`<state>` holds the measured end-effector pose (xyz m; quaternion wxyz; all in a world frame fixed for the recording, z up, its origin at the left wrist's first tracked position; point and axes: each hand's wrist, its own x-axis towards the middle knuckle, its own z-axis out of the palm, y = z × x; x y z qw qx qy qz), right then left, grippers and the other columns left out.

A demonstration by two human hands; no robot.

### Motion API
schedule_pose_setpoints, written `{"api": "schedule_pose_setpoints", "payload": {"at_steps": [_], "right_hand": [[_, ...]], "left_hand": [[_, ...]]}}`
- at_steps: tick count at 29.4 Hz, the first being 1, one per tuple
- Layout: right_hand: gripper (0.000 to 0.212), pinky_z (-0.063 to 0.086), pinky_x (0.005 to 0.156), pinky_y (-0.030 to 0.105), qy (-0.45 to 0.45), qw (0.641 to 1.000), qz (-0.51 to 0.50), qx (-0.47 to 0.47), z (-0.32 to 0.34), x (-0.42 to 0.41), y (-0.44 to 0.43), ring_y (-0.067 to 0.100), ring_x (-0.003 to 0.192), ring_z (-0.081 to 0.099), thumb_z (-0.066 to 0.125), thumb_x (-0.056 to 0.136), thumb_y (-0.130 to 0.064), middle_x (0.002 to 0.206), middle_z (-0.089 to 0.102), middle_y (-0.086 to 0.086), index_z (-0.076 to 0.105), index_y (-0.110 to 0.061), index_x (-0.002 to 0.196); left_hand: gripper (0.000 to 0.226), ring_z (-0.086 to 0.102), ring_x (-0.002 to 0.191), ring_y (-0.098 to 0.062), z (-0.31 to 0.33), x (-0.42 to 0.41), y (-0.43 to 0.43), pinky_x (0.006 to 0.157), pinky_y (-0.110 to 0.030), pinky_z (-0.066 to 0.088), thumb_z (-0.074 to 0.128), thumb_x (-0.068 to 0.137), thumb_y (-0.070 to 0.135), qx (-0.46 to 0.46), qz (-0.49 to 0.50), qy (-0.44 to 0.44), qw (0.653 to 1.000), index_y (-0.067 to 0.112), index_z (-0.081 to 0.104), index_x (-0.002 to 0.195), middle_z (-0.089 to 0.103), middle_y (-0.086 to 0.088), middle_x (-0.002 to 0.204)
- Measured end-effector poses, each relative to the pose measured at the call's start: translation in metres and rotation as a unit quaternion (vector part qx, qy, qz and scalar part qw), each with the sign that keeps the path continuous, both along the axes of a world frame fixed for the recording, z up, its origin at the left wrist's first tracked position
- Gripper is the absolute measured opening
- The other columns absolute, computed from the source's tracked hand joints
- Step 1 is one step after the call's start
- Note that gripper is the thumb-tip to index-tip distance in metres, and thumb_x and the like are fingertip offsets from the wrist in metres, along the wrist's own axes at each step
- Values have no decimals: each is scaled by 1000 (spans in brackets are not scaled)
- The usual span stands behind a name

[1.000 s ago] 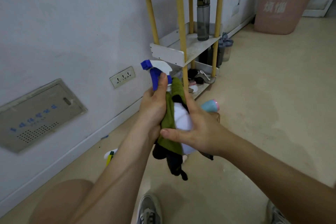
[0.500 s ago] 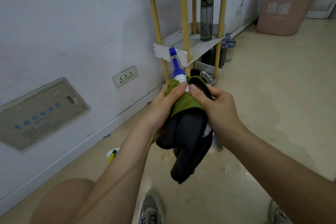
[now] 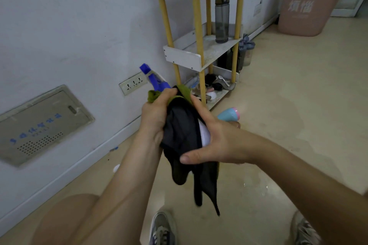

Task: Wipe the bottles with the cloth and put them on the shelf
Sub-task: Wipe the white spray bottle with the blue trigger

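A white spray bottle [image 3: 205,135] with a blue trigger head [image 3: 153,79] is held in front of me, tilted to the left. A black and green cloth [image 3: 183,131] is wrapped round it and hangs down below. My left hand [image 3: 157,117] grips the cloth at the bottle's neck. My right hand [image 3: 215,137] holds the bottle's body from the right, thumb across the cloth. The shelf [image 3: 185,57] with yellow posts stands against the wall beyond. A grey water bottle [image 3: 222,18] stands on its middle board.
A light-blue and pink bottle [image 3: 229,114] lies on the floor behind my right hand. Dark bottles [image 3: 246,49] stand by the shelf's foot, and clutter fills its bottom tray. A pink bin [image 3: 310,0] stands at the far right. A wall socket [image 3: 133,84] is at the left.
The spray head has swung from upright to tilted left. My right hand has slid down from the neck to the bottle's body, and the cloth hangs lower.
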<state>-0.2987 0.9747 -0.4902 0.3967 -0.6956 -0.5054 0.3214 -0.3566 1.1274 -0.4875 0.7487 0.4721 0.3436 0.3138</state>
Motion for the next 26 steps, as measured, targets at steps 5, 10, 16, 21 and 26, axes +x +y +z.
{"api": "schedule_pose_setpoints", "payload": {"at_steps": [5, 10, 16, 21, 26], "right_hand": [[124, 20, 94, -10, -74, 994, -50, 62, 0, -1, -2, -23, 122, 19, 88, 68, -37, 142, 19, -35, -1, -39, 155], [113, 44, 107, 29, -91, 975, -154, 130, -4, -4, 7, 8, 127, 52, 90, 65, -34, 137, 57, -9, 21, -36, 155], [86, 39, 76, -1, -16, 948, -244, 204, -6, -4, 10, -24, 86, 57, 87, 64, -5, 79, 60, -41, 47, -46, 128], [54, 57, 84, 29, 181, 928, -243, 216, -9, 7, 11, 12, 100, 70, 73, 75, 14, 98, 76, -9, 71, -23, 115], [41, 60, 68, 28, 401, 875, -180, 205, -10, 9, 6, 22, 89, 74, 44, 87, 24, 97, 76, 10, 67, -4, 108]], "left_hand": [[73, 69, 99, -29, 0, -1, 10, 98, -44, 52, 92, 47, 41, -35, -18, -37, 999, 9, 71, 109, 72, -15, 106], [48, 72, 96, -31, 12, -6, -22, 89, -45, 56, 83, 71, 39, 25, -56, 10, 998, 10, 69, 106, 74, -17, 102], [66, 73, 92, -22, 3, -16, -35, 67, -28, 58, 83, 70, 26, 39, -88, -25, 995, 10, 55, 127, 73, -11, 107], [90, 67, 108, -22, -1, -20, -28, 81, -34, 58, 87, 60, 26, 91, -86, -78, 989, 19, 45, 139, 64, -10, 126], [117, 53, 125, -3, 5, -37, -20, 94, -32, 53, 92, 55, 16, 267, -212, -46, 939, 57, 23, 140, 40, 17, 144]]}}
